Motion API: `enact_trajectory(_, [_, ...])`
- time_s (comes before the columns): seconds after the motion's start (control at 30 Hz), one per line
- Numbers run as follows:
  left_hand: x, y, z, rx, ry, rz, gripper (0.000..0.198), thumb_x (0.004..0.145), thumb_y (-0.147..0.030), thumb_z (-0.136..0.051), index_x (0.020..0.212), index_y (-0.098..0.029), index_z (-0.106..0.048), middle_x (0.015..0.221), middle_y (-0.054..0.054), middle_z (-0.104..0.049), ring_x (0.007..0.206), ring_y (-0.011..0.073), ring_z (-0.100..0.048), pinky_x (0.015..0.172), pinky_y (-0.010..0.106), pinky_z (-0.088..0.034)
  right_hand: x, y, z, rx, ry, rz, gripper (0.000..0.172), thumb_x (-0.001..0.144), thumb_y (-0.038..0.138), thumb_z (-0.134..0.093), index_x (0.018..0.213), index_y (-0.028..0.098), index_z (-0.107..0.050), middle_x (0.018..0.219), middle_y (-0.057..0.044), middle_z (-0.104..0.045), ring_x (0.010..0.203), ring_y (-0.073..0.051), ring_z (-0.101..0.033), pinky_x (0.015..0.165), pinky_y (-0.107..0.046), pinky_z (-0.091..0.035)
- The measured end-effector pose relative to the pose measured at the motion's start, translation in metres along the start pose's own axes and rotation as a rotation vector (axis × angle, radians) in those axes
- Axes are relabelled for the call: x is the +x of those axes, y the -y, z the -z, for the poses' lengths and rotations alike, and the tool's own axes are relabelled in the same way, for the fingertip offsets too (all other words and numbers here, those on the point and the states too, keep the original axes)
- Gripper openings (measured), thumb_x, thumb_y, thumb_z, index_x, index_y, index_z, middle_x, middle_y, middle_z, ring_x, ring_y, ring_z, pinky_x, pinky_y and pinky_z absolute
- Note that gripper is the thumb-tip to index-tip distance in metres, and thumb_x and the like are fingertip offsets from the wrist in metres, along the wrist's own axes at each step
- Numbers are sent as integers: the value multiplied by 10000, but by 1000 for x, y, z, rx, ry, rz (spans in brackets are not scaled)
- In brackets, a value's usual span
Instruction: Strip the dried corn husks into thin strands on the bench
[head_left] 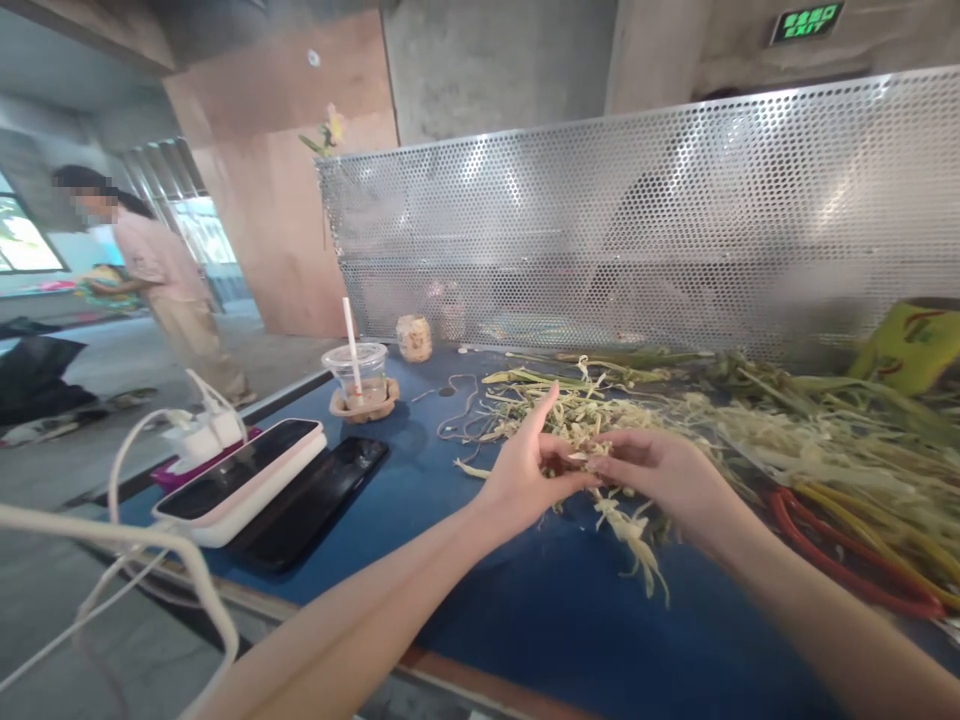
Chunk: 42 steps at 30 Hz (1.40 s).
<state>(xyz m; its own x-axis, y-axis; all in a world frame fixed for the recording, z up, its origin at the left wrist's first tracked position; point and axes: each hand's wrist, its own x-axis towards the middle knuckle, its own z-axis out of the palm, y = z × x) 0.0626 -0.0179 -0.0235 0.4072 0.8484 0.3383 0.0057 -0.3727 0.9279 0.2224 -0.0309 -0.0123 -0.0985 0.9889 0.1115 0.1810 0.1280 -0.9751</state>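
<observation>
My left hand (525, 465) and my right hand (660, 472) meet over the blue tabletop (540, 620). Their fingertips pinch a bunch of pale, dried-looking plant strands (634, 535), whose frayed ends dangle below my right fingers. My left thumb points upward while the other left fingers close on the strands. Just behind both hands spreads a heap of yellowish-green plant stalks (570, 405), partly covered by them. The exact spot gripped between the fingertips is hard to make out.
Left are a plastic cup (356, 365) with a straw, a black phone (319, 500), another phone (247, 470) on a white block, and cables (202, 570). A perforated metal screen (600, 220) stands behind. Right lie more stalks (825, 440) and a red loop (847, 560). A person (161, 260) stands far left.
</observation>
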Motion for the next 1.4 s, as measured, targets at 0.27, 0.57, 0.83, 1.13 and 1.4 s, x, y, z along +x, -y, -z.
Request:
enact_trajectory(0.27, [0,9,1,-43,-1,-9,1038,600,-208,-732,1405,-225,-78,678,-7,-600,644,151,-547,667,314,-441,-4,1,-5,37,-13,-53,379,486,519,-731,589,170,-625,564,-27,-616,556,-160,-580,548,-261,-494])
enact_trajectory(0.57, [-1,7,0,-49,56,83,1052,589,-296,-742,1407,-202,-88,744,36,-613,656,181,-558,633,346,-455,1,-2,-5,-36,-173,-46,489,300,531,-775,621,193,-627,616,-43,-651,606,-214,-608,582,-316,-510])
enact_trajectory(0.83, [0,9,-1,-96,53,23,1045,627,-231,-725,1406,-228,-29,701,19,-633,698,186,-595,708,366,-455,-2,-5,2,212,76,-165,333,493,403,-778,624,152,-602,593,-5,-606,576,-117,-571,591,-227,-479])
enact_trajectory(1.13, [4,8,-1,-181,22,147,1055,623,-150,-711,1400,-142,2,683,2,-634,655,141,-596,676,310,-439,4,-14,4,323,61,-116,375,553,341,-753,844,148,-617,677,16,-629,612,-87,-581,657,-221,-487])
enact_trajectory(1.4, [7,12,-2,-221,33,229,1042,626,-149,-707,1394,-95,-6,741,41,-651,721,176,-634,726,336,-441,4,-4,7,69,-99,-59,263,524,200,-712,760,148,-608,663,-1,-675,639,-148,-648,679,-285,-521])
